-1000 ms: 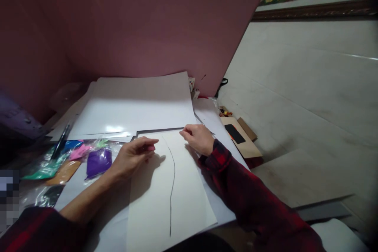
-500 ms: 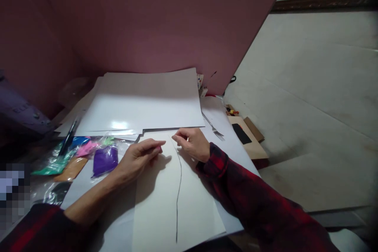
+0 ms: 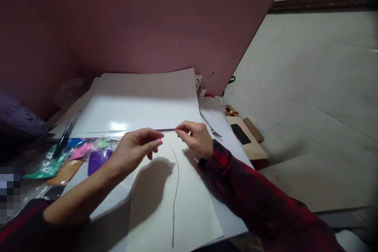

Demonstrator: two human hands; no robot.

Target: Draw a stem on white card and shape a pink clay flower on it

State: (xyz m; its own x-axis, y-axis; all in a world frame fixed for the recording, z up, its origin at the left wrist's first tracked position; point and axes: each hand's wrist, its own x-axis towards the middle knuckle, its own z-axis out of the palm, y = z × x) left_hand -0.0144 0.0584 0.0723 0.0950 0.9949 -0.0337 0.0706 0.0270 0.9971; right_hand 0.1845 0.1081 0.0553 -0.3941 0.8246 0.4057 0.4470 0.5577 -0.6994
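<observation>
Working at the white table [image 3: 233, 147], you have large white sheets [image 3: 141, 98] stacked at the far side and, nearer you, a cream sheet [image 3: 195, 204] with a dark line [image 3: 178, 173] down it. Your left hand [image 3: 134, 149] and right hand [image 3: 195, 138] are raised over its far end, fingertips facing each other but apart. The step in hand looks like fine fingertip handling above the paper; any next move seems to call for light, steady pressure. Your right grip is closed, thumb and forefinger drawn together; you cannot tell from here whether anything tiny sits between them. Your left grip is nearly closed, thumb and forefinger pinching a small pink piece [image 3: 160, 141], which shows at the tips, clear of the sheet.
</observation>
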